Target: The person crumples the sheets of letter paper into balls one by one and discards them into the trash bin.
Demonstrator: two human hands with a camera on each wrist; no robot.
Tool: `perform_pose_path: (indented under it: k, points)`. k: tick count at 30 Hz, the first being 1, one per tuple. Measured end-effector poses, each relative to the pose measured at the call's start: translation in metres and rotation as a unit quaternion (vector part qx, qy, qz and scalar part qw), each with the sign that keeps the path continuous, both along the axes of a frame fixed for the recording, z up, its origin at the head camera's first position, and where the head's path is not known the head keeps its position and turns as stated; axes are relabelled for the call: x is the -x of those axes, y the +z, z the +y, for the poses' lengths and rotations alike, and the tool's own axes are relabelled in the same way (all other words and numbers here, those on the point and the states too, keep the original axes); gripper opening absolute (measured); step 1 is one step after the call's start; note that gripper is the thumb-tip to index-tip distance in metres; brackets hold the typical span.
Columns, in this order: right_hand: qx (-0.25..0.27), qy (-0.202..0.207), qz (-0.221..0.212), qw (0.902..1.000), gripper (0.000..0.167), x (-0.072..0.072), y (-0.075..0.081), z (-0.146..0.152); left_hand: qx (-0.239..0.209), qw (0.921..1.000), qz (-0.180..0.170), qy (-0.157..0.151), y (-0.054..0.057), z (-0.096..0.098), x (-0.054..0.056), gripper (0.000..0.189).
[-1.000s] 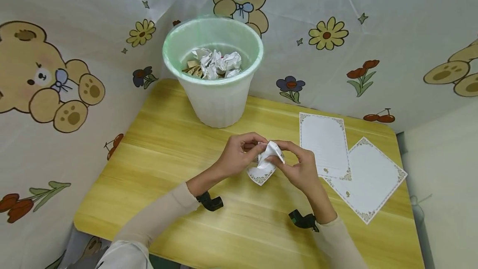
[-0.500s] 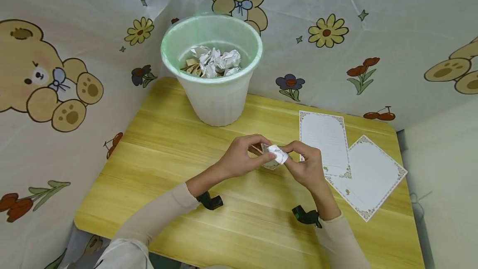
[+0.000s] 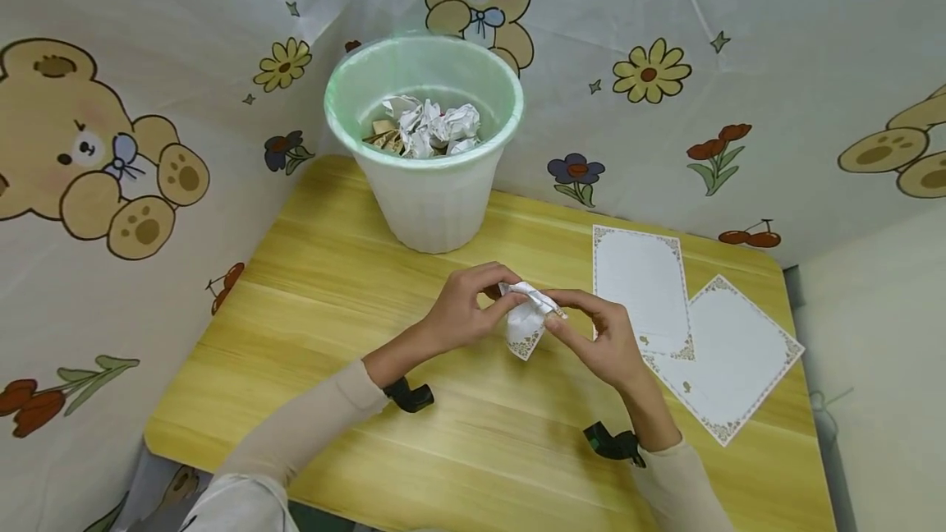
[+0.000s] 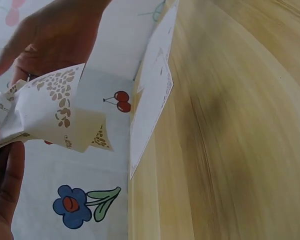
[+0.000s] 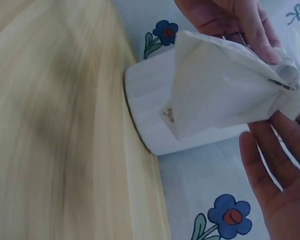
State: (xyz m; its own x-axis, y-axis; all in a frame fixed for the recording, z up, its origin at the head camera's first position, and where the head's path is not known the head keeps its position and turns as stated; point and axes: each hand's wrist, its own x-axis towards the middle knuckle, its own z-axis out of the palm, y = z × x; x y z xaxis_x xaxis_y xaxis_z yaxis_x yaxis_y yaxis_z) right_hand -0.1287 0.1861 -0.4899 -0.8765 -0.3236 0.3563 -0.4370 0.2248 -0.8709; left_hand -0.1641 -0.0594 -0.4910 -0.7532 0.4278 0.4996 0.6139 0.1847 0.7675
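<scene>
A partly crumpled sheet of paper [image 3: 525, 323] with an ornate brown border hangs between both hands, above the middle of the table. My left hand [image 3: 470, 305] pinches its left side between thumb and fingers. On the right side, my right hand [image 3: 602, 332] pinches the upper edge near the folded part. In the left wrist view, the paper's [image 4: 47, 107] patterned corners stick out loose below the hands. The right wrist view shows the paper's [image 5: 222, 82] plain face, with the left hand's fingers [image 5: 255, 30] on its upper edge.
A pale green-white bin [image 3: 439, 204] holding several crumpled papers [image 3: 429, 126] stands at the table's back. Two flat bordered sheets overlap at the right: an upper lined one [image 3: 640, 286] and a lower one [image 3: 727, 360]. A patterned cloth [image 3: 591, 15] hangs behind the wooden table [image 3: 310, 302].
Both hands turn and fold the paper. Its loose corner first swings up and tucks in, then hangs down again. The bin and flat sheets stay put.
</scene>
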Motion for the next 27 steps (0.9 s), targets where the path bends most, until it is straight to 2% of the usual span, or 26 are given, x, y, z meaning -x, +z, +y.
perform_pose_path:
  k: [2, 4, 8, 12, 15, 17, 19, 21, 24, 26, 27]
  points:
    - [0.015, -0.013, 0.005, 0.9998, 0.032, -0.001, -0.002, -0.003, -0.003, 0.9997, 0.025, 0.001, 0.0, -0.001, 0.0, 0.007]
    - [0.015, -0.028, 0.028, 0.9991, 0.025, 0.0, -0.004, -0.008, -0.006, 0.9992, 0.04, -0.004, 0.001, -0.002, -0.001, 0.008]
    - [-0.015, -0.041, 0.093, 0.9947, 0.013, 0.001, -0.004, -0.015, -0.018, 0.9989, 0.041, -0.014, 0.001, -0.001, -0.003, 0.008]
    - [-0.051, -0.02, 0.115, 0.9918, 0.012, 0.001, -0.001, -0.013, -0.027, 0.9992, 0.011, -0.029, -0.002, -0.002, -0.004, 0.007]
    - [-0.046, 0.011, 0.101, 0.9938, 0.026, -0.001, 0.001, -0.01, -0.039, 0.998, -0.026, -0.043, -0.004, -0.004, -0.005, 0.009]
    - [-0.034, 0.019, 0.102, 0.994, 0.033, -0.002, 0.001, -0.009, -0.053, 0.9947, -0.064, -0.06, -0.005, -0.005, -0.005, 0.011]
    - [-0.029, 0.011, 0.13, 0.9911, 0.032, -0.002, 0.0, -0.011, -0.071, 0.9865, -0.119, -0.088, -0.005, -0.006, -0.005, 0.016]
    - [-0.044, -0.009, 0.179, 0.9829, 0.023, -0.001, -0.001, -0.012, -0.093, 0.9702, -0.186, -0.123, -0.005, -0.006, -0.005, 0.021]
    - [-0.095, -0.047, 0.271, 0.9567, 0.012, 0.001, 0.0, -0.014, -0.118, 0.9442, -0.262, -0.161, -0.003, -0.005, -0.005, 0.03]
    - [-0.133, -0.066, 0.322, 0.9349, 0.018, 0.001, 0.002, -0.014, -0.128, 0.9357, -0.28, -0.173, -0.001, -0.004, -0.006, 0.035]
    - [-0.149, -0.073, 0.342, 0.9249, 0.022, 0.001, 0.003, -0.014, -0.131, 0.9351, -0.28, -0.174, 0.0, -0.003, -0.006, 0.035]
